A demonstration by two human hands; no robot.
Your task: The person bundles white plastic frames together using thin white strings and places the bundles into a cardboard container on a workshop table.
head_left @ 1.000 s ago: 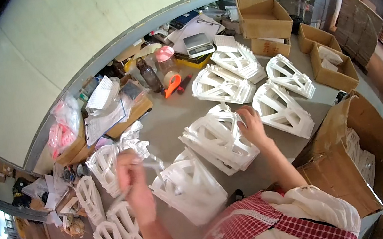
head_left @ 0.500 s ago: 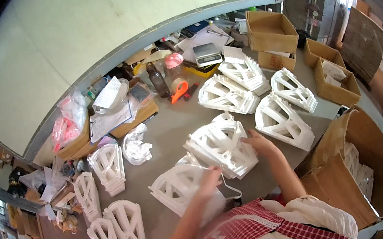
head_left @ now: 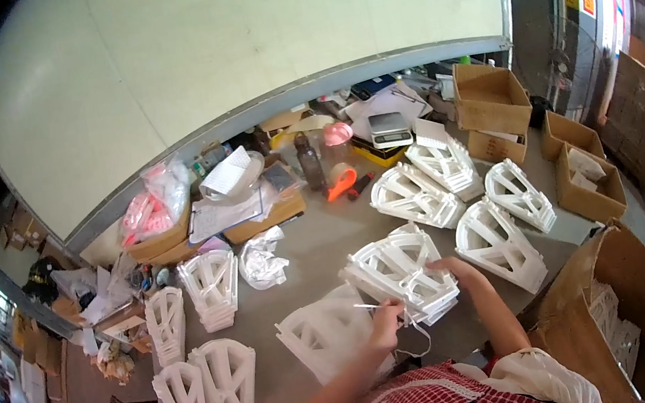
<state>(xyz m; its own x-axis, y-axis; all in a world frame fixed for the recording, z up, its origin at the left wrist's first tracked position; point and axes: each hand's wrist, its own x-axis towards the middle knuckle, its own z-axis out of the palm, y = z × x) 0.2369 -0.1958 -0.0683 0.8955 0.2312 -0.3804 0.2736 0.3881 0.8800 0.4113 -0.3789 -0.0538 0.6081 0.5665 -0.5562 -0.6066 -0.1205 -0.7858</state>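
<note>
A stack of white plastic lattice frames [head_left: 398, 269] lies in the middle of the grey table [head_left: 320, 243]. My right hand [head_left: 451, 267] grips the stack's near right edge. My left hand [head_left: 385, 322] is at the stack's near left corner, pinching a thin white strap [head_left: 418, 342] that loops down below the stack. Another stack of white frames [head_left: 325, 337] lies just left of my left forearm. A crumpled clear plastic bag [head_left: 261, 260] sits further left on the table.
More white frame stacks lie at the left [head_left: 211, 287], front left [head_left: 204, 387] and right [head_left: 501, 242]. Open cardboard boxes stand at the back right [head_left: 489, 95] and by my right side [head_left: 610, 309]. Bottles, an orange tape dispenser [head_left: 343, 182], a scale and papers line the far edge.
My left hand came from the far left, where it was raised near the plastic bag, over to the middle stack. The bag now lies on the table. My right hand stayed at the stack.
</note>
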